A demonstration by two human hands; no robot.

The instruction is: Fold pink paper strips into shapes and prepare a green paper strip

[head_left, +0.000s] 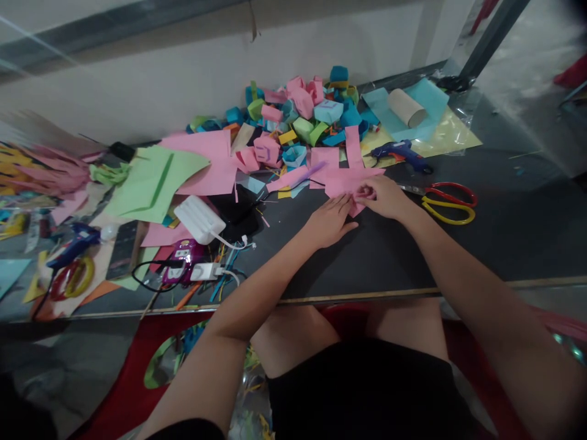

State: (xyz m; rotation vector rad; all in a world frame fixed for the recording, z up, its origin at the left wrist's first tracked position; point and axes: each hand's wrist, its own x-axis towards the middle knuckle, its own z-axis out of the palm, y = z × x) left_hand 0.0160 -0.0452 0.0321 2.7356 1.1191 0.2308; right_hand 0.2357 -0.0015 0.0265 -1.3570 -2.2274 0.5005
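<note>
My left hand (329, 222) lies flat with its fingers stretched over the near edge of a pink paper sheet (345, 179) on the dark table. Beside it, my right hand (386, 195) has its fingers curled and pinched on a folded part of the same pink paper. Just right of that hand lie scissors (452, 201) with one red and one yellow handle loop. A blue glue gun (403, 154) rests behind them. Left of the pink sheet is a purple stick-like thing (310, 173), blurred, over pink paper strips.
Folded paper pieces (300, 101) in pink, blue and green are heaped against the wall. A cardboard tube (406, 108) lies on blue paper at the back right. Left stand a white adapter (199, 219), a purple power socket (184, 260) with cables, green paper (151, 183) and another glue gun (76, 243).
</note>
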